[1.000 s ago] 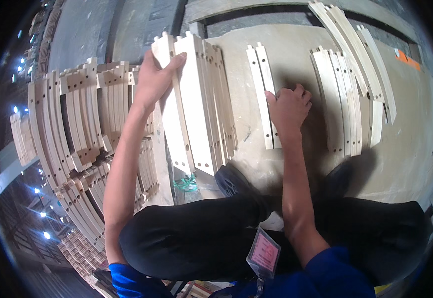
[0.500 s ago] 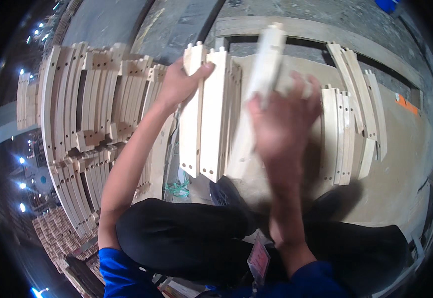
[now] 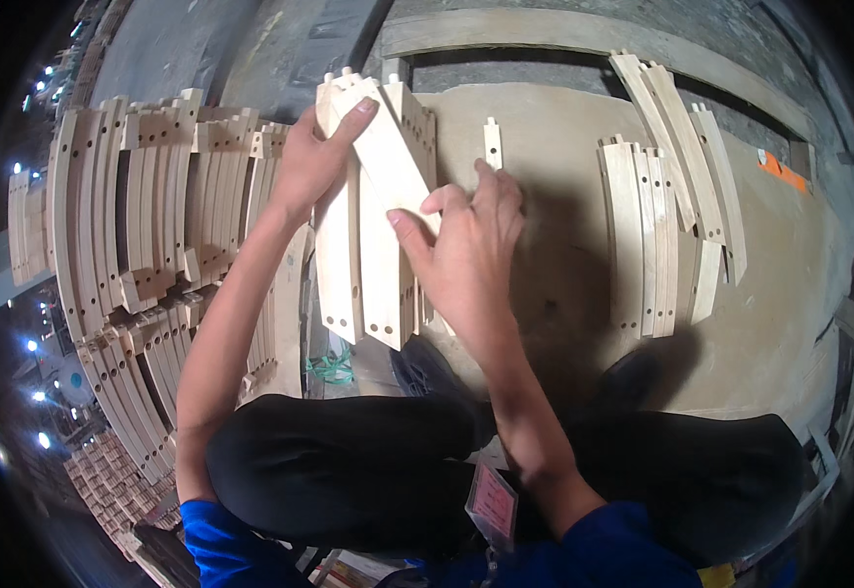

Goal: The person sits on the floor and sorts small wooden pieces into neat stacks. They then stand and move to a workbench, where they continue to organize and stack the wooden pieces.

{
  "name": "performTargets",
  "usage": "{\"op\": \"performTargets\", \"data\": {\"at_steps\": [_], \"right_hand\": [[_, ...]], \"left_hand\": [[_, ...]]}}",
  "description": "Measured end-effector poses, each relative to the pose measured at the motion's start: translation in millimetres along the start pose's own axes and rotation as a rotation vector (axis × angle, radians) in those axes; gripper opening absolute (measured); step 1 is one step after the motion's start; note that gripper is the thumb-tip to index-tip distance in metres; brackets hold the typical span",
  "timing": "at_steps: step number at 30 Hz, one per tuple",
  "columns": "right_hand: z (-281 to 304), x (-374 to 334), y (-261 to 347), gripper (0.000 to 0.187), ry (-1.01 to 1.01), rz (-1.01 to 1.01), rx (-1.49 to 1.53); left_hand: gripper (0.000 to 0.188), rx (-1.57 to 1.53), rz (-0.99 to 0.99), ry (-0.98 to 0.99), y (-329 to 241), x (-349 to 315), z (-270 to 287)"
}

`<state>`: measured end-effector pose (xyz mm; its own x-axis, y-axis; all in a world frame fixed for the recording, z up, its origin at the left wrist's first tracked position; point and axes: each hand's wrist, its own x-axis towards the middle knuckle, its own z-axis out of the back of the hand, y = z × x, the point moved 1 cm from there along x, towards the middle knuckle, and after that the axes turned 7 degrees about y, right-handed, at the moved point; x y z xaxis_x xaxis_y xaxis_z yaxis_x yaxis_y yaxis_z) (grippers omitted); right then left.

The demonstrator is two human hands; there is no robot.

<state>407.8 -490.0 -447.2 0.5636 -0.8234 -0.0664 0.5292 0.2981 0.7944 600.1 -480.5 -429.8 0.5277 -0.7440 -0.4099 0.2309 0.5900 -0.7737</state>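
currently, the step in hand appears to be setting a tilted slat (image 3: 400,167) onto a bundle of slats (image 3: 337,274). the left hand (image 3: 311,162) is clamped on the bundle near its far end, thumb over the tilted slat. the right hand (image 3: 468,274) appears to grip the same slat between thumb and fingers; its near end is hidden. the slat lies obliquely across the bundle, left of a single slat (image 3: 493,147) on the tan board (image 3: 741,343). the next move would call for squaring the slat with its neighbours. container: a clear badge holder (image 3: 491,530) holds a pink card (image 3: 493,497).
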Motion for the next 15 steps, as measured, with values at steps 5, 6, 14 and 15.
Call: {"op": "performTargets", "data": {"at_steps": [5,6,14,15], "right_hand": [[-3,-8,3,0.047,-0.040,-0.072,-0.085],[-4,-9,3,0.046,-0.064,-0.096,-0.123],[-10,-8,-2,0.028,0.103,0.068,0.169],[-11,-7,-4,0.026,0.120,0.068,0.213]], "left_hand": [[0.078,0.024,0.018,-0.024,1,1,-2],[0.079,0.041,0.025,-0.031,0,1,-1],[0.078,0.070,0.046,-0.062,-3,2,0],[0.078,0.071,0.047,-0.063,-5,3,-1]]}}
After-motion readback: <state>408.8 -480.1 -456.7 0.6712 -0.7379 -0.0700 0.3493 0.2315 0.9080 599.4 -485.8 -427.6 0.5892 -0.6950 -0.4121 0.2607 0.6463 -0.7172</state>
